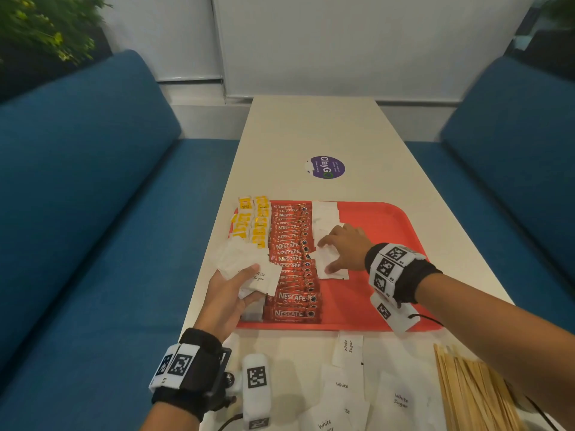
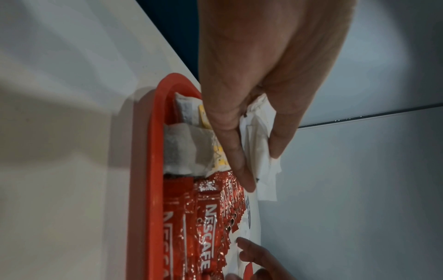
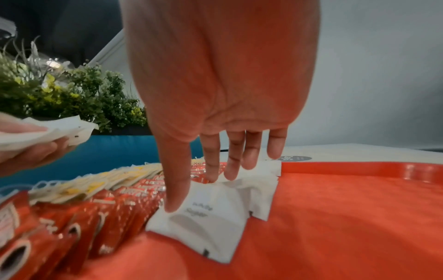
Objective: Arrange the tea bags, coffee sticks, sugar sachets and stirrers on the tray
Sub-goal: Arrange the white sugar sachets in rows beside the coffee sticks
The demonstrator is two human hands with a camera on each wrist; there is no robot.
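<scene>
A red tray [image 1: 379,225] holds yellow tea bags [image 1: 253,220] at its left, a column of red Nescafe coffee sticks [image 1: 292,262] beside them, then a row of white sugar sachets [image 1: 325,213]. My left hand [image 1: 230,290] grips a fanned stack of white sugar sachets [image 1: 249,267] over the tray's left edge. My right hand [image 1: 342,248] rests with straight fingers on the sugar sachet row [image 3: 215,214], thumb and fingertips pressing the sachets down. Loose sugar sachets [image 1: 347,349] and wooden stirrers [image 1: 466,390] lie on the table in front of the tray.
The white table [image 1: 311,135] runs away from me between two blue sofas [image 1: 77,181]. A purple round sticker [image 1: 325,167] lies beyond the tray. The tray's right half is bare red. A green plant [image 1: 40,29] stands at the back left.
</scene>
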